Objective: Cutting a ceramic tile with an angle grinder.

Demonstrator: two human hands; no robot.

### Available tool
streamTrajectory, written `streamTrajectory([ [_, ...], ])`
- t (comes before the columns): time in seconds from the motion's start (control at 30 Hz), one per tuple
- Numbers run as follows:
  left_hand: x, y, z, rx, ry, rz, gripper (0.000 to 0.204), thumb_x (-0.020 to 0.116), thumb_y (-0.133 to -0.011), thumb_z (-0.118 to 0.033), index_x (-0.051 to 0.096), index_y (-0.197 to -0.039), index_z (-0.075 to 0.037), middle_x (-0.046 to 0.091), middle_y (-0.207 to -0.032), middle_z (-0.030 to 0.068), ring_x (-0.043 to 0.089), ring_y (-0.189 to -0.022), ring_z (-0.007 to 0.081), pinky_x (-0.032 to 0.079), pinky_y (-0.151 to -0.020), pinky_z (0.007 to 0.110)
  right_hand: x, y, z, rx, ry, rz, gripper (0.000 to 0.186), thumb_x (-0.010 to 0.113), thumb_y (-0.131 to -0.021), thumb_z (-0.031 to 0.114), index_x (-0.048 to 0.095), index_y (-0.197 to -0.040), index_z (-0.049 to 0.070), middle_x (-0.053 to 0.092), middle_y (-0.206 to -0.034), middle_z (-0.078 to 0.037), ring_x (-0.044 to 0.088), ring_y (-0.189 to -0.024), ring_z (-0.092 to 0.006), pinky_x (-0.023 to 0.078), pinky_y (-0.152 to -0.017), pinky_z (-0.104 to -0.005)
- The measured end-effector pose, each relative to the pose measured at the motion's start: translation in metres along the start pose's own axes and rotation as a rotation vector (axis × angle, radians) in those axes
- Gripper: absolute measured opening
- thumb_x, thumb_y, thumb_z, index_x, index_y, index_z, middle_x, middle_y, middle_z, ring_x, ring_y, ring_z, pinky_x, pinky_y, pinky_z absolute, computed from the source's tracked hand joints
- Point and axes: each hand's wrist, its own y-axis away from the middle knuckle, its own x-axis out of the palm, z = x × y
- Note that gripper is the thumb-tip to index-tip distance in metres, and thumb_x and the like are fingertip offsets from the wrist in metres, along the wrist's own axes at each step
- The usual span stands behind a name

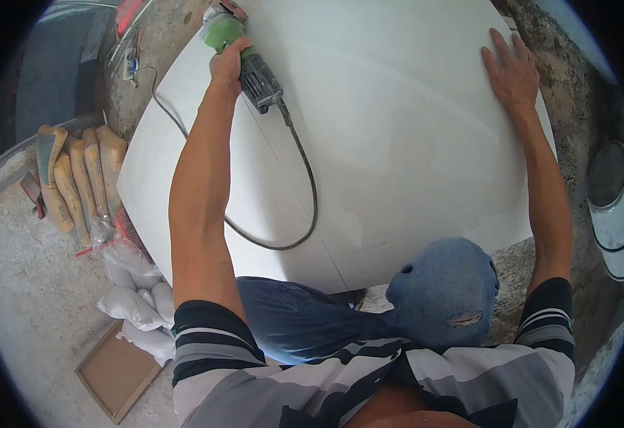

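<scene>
My left hand [226,65] is wrapped round an angle grinder [261,82] with a green head and a dark body. The tool is at the far left edge of a large white panel [397,143]; its disc end is partly cut off by the top of the picture. From its rear a black cord [315,192] loops over the panel and passes under my left forearm. My right hand [513,75] lies flat near the panel's far right edge, fingers spread. A thin dark line runs lengthwise across the panel, left of its middle. My knee in jeans [444,285] is at the near edge.
Several tan paper sacks [84,167] lean together on the left, with white plastic bags [137,303] nearer. A shallow brown frame [116,374] lies on the floor. A power strip [130,64] sits beyond the sacks. On the right stands a white bucket [610,214].
</scene>
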Motion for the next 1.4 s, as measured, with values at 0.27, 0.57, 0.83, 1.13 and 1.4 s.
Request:
streamTrajectory([
  [0.27,-0.012,-0.022,0.002,0.020,-0.005,0.042,0.043,0.076,-0.072,-0.011,0.055,-0.106,0.004,0.061,-0.082,0.0107,0.064,-0.065,0.0256,0.056,-0.061,0.040,0.009,0.018,-0.006,0.000,0.075,-0.006,0.051,0.046,-0.094,0.056,0.046,-0.141,0.037,0.040,-0.148,-0.011,0.039,-0.136,-0.0326,0.035,-0.106,-0.0520],
  [0.57,-0.028,-0.059,0.000,-0.040,-0.081,0.081,0.039,0.075,-0.073,-0.011,0.056,-0.105,0.001,0.063,-0.080,0.0104,0.065,-0.064,0.0273,0.057,-0.062,0.042,-0.059,0.038,0.037,0.275,-0.144,0.397,0.055,0.051,-0.094,0.040,0.046,-0.143,0.016,0.028,-0.154,-0.020,0.026,-0.141,-0.0368,0.020,-0.115,-0.0520],
  [0.83,-0.024,-0.078,-0.002,-0.049,-0.148,0.211,0.029,0.069,-0.079,-0.019,0.057,-0.101,-0.005,0.063,-0.076,0.0094,0.066,-0.066,0.0266,0.057,-0.062,0.042,-0.046,0.062,0.038,0.283,-0.124,0.344,0.054,0.053,-0.093,0.038,0.048,-0.141,0.015,0.033,-0.151,-0.020,0.028,-0.140,-0.0365,0.022,-0.115,-0.0502],
  [1.13,-0.020,-0.078,-0.002,-0.068,-0.151,0.177,0.030,0.069,-0.079,-0.019,0.056,-0.103,-0.005,0.064,-0.076,0.0096,0.064,-0.061,0.0274,0.058,-0.061,0.042,-0.046,0.059,0.039,0.297,-0.118,0.355,0.053,0.053,-0.094,0.037,0.047,-0.142,0.015,0.032,-0.152,-0.019,0.028,-0.140,-0.0355,0.021,-0.115,-0.0499],
  [1.4,-0.018,-0.073,0.003,-0.046,-0.132,0.086,0.038,0.072,-0.076,-0.014,0.056,-0.108,-0.001,0.062,-0.080,0.0104,0.065,-0.063,0.0275,0.058,-0.061,0.043,-0.056,0.050,0.045,0.333,-0.139,0.397,0.053,0.053,-0.094,0.037,0.047,-0.142,0.015,0.030,-0.153,-0.020,0.025,-0.142,-0.0362,0.020,-0.116,-0.0508],
])
